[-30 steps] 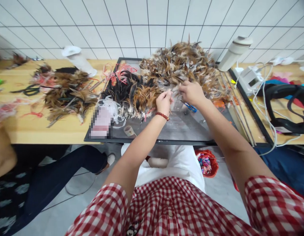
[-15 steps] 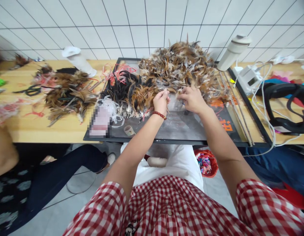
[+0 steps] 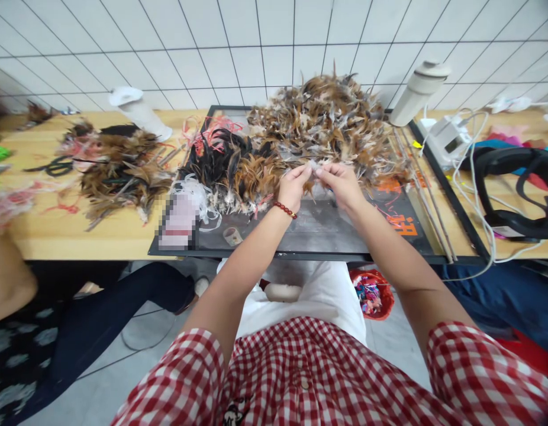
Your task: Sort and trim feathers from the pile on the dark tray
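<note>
My left hand, with a red bead bracelet at the wrist, pinches a small feather whose pale, fluffy end shows between the fingertips. Fingertips of my right hand are closed on the same fluffy end, so both hands nearly touch. Behind them rises a big heap of loose brown and grey feathers. To the left of my left hand lie sorted feathers, a black bunch and a row of golden-brown ones with pale ends toward me. The exact number of feathers in my fingers is too small to tell.
A dark board lies on the wooden table. Thin sticks lie at right, near a white bottle, a charger and a black headset. Scissors and more feathers are at left. A co-worker's leg shows below.
My right hand has moved left and its fingertips now meet those of my left hand at the feather. My left hand has shifted only slightly. The heaps look the same.
</note>
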